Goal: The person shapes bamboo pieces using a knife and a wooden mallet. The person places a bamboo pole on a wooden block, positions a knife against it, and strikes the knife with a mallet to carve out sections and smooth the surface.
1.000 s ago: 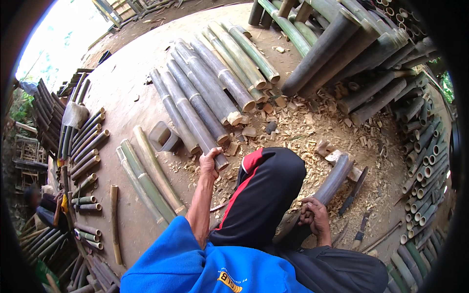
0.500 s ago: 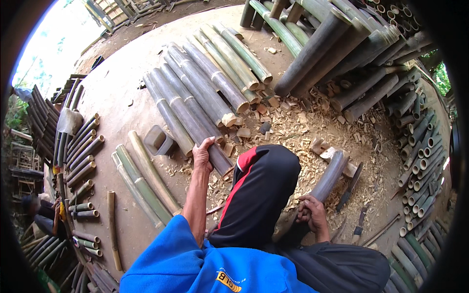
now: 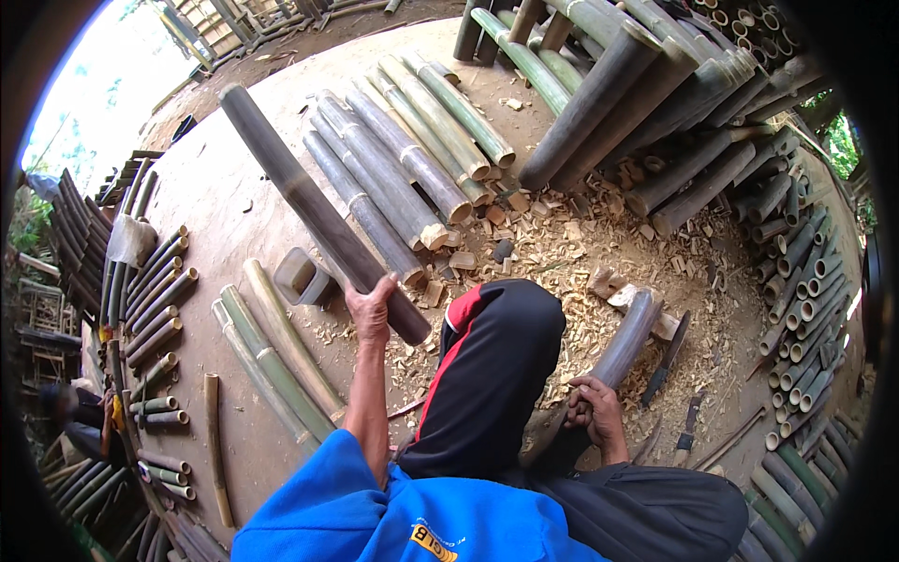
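A long dark bamboo pole (image 3: 309, 201) is raised at a slant above the ground, its far end up to the left. My left hand (image 3: 372, 309) is closed round it close to its near end. My right hand (image 3: 596, 408) is curled beside my knee, at the near part of another dark bamboo pole (image 3: 626, 342). Whatever lies in its fingers is hidden. The far end of that second pole rests by a pale wood block (image 3: 667, 326) among shavings. To its right lies a dark-bladed knife (image 3: 667, 361).
Several bamboo poles (image 3: 403, 150) lie in a row ahead. A grey plastic container (image 3: 304, 278) sits near green poles (image 3: 272, 361) at the left. Wood chips (image 3: 548, 234) cover the ground. Bamboo stacks (image 3: 805, 318) line the right side, and a second knife (image 3: 690, 426) lies nearby.
My left hand has lifted the dark bamboo pole out of the row and moved it left, up off the ground. My right hand has stayed in place.
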The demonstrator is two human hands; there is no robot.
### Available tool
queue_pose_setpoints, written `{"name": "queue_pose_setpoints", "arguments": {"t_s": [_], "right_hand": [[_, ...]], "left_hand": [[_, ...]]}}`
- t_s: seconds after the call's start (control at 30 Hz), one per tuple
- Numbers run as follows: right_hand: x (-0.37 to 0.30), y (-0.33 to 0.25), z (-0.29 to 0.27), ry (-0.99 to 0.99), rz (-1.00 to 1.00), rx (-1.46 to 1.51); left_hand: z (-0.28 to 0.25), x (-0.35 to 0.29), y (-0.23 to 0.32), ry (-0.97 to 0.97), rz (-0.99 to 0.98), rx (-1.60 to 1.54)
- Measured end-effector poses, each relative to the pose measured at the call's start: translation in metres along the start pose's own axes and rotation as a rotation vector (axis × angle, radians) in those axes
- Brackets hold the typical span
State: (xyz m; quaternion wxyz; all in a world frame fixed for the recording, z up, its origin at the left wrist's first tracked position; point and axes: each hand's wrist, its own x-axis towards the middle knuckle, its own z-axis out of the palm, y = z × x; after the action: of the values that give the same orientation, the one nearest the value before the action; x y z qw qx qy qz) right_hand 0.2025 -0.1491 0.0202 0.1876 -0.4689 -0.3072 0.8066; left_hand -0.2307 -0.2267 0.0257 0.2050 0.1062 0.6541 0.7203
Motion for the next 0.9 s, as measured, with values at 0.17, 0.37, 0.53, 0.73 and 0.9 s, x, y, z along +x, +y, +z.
{"name": "queue_pose_setpoints", "arguments": {"t_s": [0.17, 0.37, 0.53, 0.73, 0.9], "right_hand": [[-0.002, 0.003, -0.013, 0.038, -0.018, 0.023], [0.008, 0.015, -0.008, 0.024, -0.067, 0.059], [-0.01, 0.016, -0.023, 0.038, -0.189, 0.17], [-0.012, 0.027, -0.018, 0.034, -0.232, 0.156], [-0.016, 0.027, -0.019, 0.034, -0.275, 0.103]], "left_hand": [[0.019, 0.111, 0.052, -0.182, 0.196, 0.038], [0.052, 0.102, 0.073, 0.065, 0.358, 0.03], [0.085, 0.146, 0.139, -0.082, 0.288, -0.044], [0.022, 0.156, 0.225, -0.842, 0.156, -0.459], [0.029, 0.083, 0.259, -1.01, 0.213, -0.926]]}}
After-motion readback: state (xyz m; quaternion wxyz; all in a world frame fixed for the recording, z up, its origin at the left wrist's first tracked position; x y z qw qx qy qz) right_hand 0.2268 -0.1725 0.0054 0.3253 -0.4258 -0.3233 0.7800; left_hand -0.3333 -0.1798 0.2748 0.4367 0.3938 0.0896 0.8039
